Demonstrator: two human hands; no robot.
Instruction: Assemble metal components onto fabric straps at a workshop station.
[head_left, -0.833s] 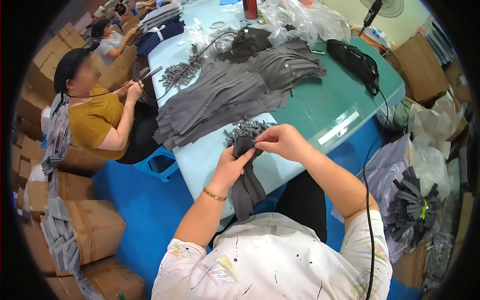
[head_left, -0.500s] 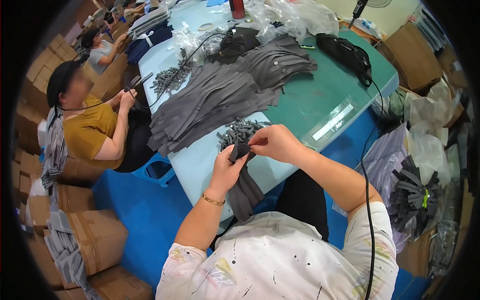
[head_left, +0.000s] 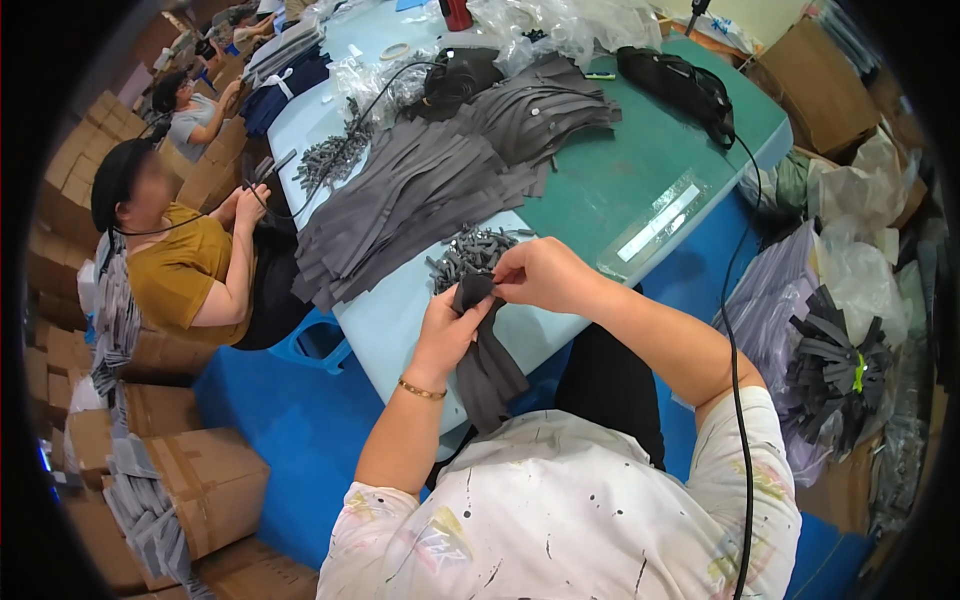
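My left hand is closed around the upper end of a dark grey fabric strip, whose tail hangs past the table edge toward my lap. At that folded end, my right hand pinches with thumb and forefinger; whether a small part sits between those fingertips is hidden. Just beyond my hands lies a heap of small grey pieces with shiny bits. A broad pile of flat grey strips spreads behind it across the table.
A co-worker in a mustard shirt sits at the table's left side, hands on small strips. Black pouch, clear plastic bags and a red bottle lie farther back. A black cable runs by my right arm. Cardboard boxes stand left.
The right hand has drawn closer to the left hand, at the folded strip end. The view has shifted slightly; the piles lie as before.
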